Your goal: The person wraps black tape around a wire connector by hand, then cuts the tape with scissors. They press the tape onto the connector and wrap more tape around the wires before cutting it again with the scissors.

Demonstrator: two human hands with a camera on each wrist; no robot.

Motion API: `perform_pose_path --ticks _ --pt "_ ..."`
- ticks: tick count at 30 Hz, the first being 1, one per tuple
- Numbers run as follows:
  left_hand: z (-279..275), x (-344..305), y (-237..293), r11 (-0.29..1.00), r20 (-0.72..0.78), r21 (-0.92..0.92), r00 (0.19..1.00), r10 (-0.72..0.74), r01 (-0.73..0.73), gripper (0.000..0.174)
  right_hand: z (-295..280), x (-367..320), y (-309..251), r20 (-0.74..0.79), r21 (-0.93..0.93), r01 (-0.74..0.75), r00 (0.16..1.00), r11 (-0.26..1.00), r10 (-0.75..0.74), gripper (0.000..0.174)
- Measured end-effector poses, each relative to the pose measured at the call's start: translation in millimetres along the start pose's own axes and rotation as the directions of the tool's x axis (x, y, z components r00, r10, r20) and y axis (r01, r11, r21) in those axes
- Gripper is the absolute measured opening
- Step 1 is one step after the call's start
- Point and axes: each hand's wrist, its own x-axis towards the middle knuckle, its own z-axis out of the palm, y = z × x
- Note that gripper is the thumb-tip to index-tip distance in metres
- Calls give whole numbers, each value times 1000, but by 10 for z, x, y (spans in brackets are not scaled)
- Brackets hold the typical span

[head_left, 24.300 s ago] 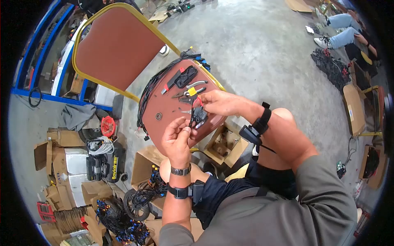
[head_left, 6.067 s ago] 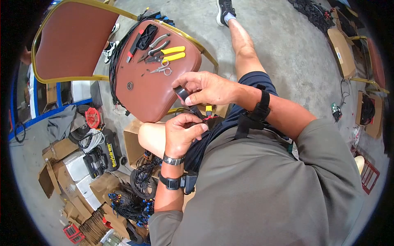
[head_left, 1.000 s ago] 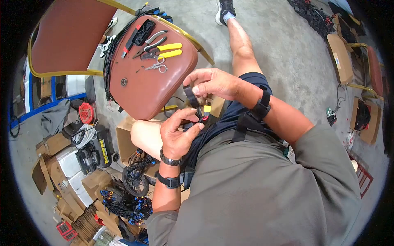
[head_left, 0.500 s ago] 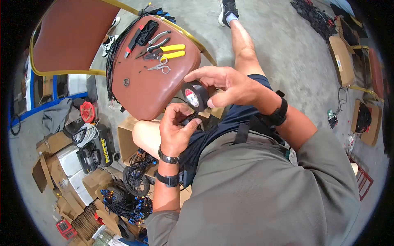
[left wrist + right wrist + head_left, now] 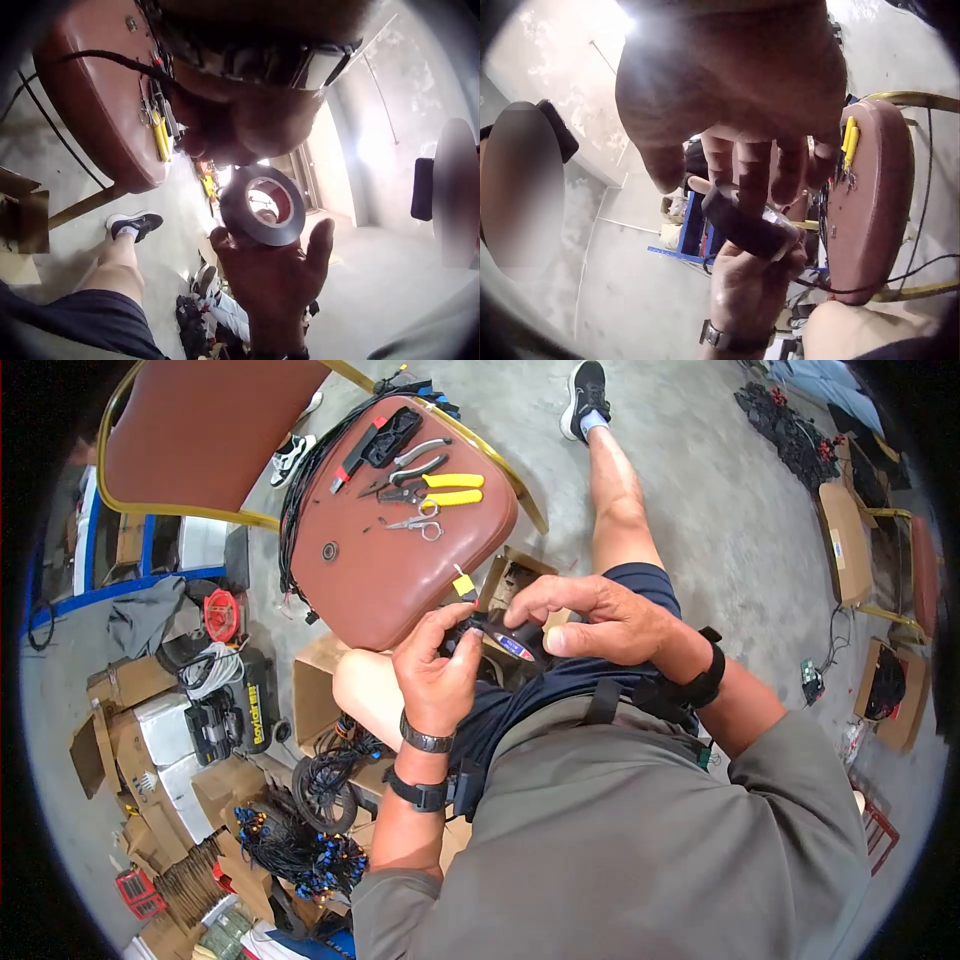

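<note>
Over my lap, my left hand (image 5: 452,638) pinches a thin black wire bundle (image 5: 468,622) whose yellow connector (image 5: 463,587) sticks up above the fingers. My right hand (image 5: 535,622) grips a black tape roll (image 5: 516,647) pressed right against the bundle. In the left wrist view the tape roll (image 5: 262,206) shows its open core, with the right hand (image 5: 279,264) curled around it from below. The right wrist view has the tape roll (image 5: 744,222) under the right hand's fingers (image 5: 751,177), and the left hand (image 5: 751,285) just beneath.
In front stands a red-brown chair seat (image 5: 380,585) carrying yellow-handled pliers (image 5: 448,489), scissors (image 5: 420,525) and a black harness (image 5: 303,500). An open cardboard box (image 5: 508,575) sits under it. Boxes, a compressor (image 5: 228,712) and wire bundles (image 5: 290,840) crowd the floor at left.
My right hand has lowered the tape roll toward my lap and turned it flatter against the wires. The yellow connector now pokes up above my left hand.
</note>
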Motion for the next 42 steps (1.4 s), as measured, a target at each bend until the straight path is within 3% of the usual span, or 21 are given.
perform_pose_path --ticks 2,6,7,10,14,15,18,19,22,28,31,34,38,42 --pt "52 -12 4 1000 -36 -12 999 21 -21 31 -1 -12 70 -22 89 -61 998 994 63 39" --pt "100 -65 -8 999 -35 -47 999 25 -27 31 116 117 25 -224 -205 -184 965 961 137 36" --pt "113 -70 -5 999 -18 -36 999 31 -31 31 159 133 153 -253 -165 -182 958 969 137 35" --pt "156 -95 -19 998 24 -6 998 66 -65 32 140 221 224 -107 -94 -314 947 945 304 34" --pt "163 -88 -20 987 57 73 988 142 -146 34 105 253 335 -60 -139 -367 930 920 363 28" --pt "157 -82 -8 982 67 102 986 154 -161 34 100 268 372 -98 -252 -211 977 945 192 22" --pt "193 -85 -33 980 54 99 985 166 -170 35 61 296 386 -69 -110 -279 960 954 272 27" --pt "196 -87 -34 979 59 114 984 166 -172 36 53 307 428 -39 21 -350 936 937 350 22" --pt "185 -93 -47 974 67 150 985 161 -169 39 52 333 555 -21 61 -275 961 960 276 21" --pt "160 -127 -81 975 71 138 984 165 -173 44 106 335 670 -18 149 -282 958 948 287 23" --pt "155 -155 -115 981 71 120 987 145 -152 45 109 306 570 -13 28 -323 946 946 323 28" --pt "142 -173 -137 985 60 117 991 120 -126 44 57 321 542 50 57 -354 935 934 351 33" --pt "143 -185 -127 976 53 150 987 151 -158 43 22 334 494 79 2 -430 900 903 429 25" --pt "142 -160 -158 976 50 147 987 154 -159 41 89 351 574 5 13 -328 945 945 328 19"
